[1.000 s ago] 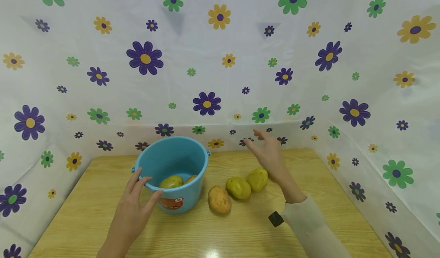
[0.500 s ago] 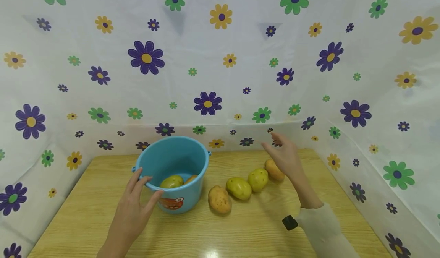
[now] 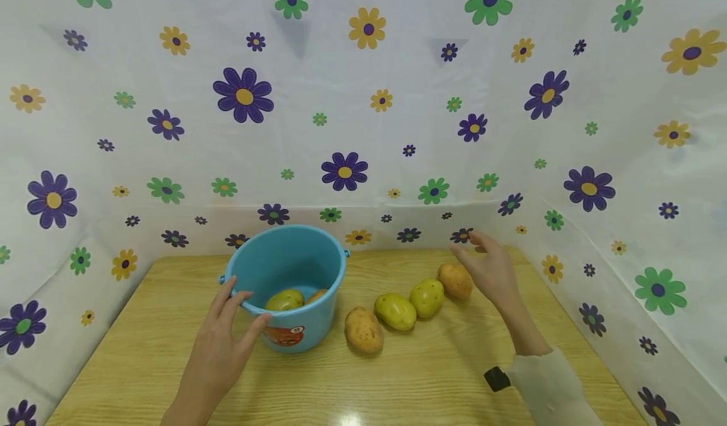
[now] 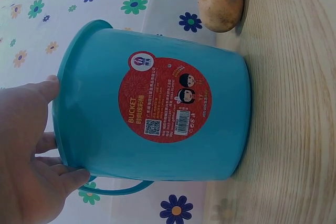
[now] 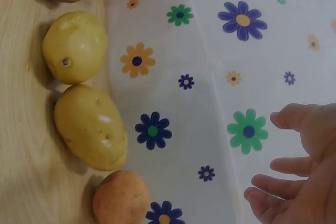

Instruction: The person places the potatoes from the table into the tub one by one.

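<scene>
Holding the blue bucket (image 3: 313, 326), left of centre, our left grip (image 3: 220, 344) curled on its near edge, our right grip (image 3: 493, 274) spread at lower right, near the rightmost potato (image 3: 454, 281) of four lined across the bench (image 3: 409, 382).

Smooth plastic bucket (image 3: 286, 259), glossy greenish potatoes (image 3: 396, 312), duller brown potatoes (image 3: 363, 330), wood-grained tabletop (image 3: 397, 382).

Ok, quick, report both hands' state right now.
Left hand: holding the blue bucket at its rim.
Right hand: open, holding nothing.
</scene>
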A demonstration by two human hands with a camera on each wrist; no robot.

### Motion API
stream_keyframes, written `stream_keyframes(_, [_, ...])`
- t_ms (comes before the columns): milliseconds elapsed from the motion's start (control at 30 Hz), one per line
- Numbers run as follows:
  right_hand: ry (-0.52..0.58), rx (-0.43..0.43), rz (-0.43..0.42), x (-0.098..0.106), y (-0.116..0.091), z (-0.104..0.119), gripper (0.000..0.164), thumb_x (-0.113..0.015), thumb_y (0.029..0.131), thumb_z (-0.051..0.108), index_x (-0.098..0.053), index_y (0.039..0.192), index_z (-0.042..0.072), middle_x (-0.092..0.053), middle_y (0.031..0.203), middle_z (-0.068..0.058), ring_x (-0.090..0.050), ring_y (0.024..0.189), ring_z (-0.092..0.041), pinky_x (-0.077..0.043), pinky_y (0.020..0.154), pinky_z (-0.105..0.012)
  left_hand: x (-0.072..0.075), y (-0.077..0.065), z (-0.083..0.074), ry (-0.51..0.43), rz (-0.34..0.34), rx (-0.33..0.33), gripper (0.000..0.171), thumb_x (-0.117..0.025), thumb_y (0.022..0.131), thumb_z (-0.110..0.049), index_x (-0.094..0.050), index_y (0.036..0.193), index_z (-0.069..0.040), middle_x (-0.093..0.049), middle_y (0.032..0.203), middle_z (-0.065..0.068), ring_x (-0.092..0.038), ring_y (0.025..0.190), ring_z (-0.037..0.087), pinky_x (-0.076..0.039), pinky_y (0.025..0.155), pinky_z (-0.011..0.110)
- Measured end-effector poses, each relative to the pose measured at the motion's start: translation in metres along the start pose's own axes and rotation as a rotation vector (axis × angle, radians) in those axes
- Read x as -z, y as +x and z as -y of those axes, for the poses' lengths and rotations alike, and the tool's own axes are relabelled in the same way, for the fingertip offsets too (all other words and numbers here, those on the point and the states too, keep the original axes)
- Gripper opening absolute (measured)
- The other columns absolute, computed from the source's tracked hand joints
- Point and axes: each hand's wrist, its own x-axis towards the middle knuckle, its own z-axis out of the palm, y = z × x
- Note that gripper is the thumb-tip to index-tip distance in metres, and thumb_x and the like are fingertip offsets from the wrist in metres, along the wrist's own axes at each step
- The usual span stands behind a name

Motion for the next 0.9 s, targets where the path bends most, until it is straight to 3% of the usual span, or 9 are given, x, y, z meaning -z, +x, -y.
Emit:
stream_keyframes(600, [-0.063,-0.050,0.026,-0.015,0.001,-0.052,0.065,-0.065,0.102,0.031,-0.047,0.143,-0.016,-0.053,0.140,-0.038,-0.055,0.124,-0.054,-0.050,0.102,-0.062,0.001,0.000,0.000,-0.003,0.010,0.008,0.055,-0.071,0.100,-0.039,-0.055,0.139,-0.003,-0.027,0.165,0.022,-0.036,0.141,0.057,-0.043,0.100,0.073])
stream_keyframes(900, [-0.120,-0.149,0.115,-0.031,-0.001,-0.075,0.068,-0.064,0.103,0.033,-0.042,0.145,-0.017,-0.051,0.138,-0.043,-0.053,0.124,-0.058,-0.050,0.100,-0.064,0.000,-0.001,0.000,-0.008,-0.006,-0.006,0.053,-0.071,0.100,-0.036,-0.056,0.138,-0.003,-0.029,0.164,0.021,-0.038,0.140,0.057,-0.044,0.099,0.073])
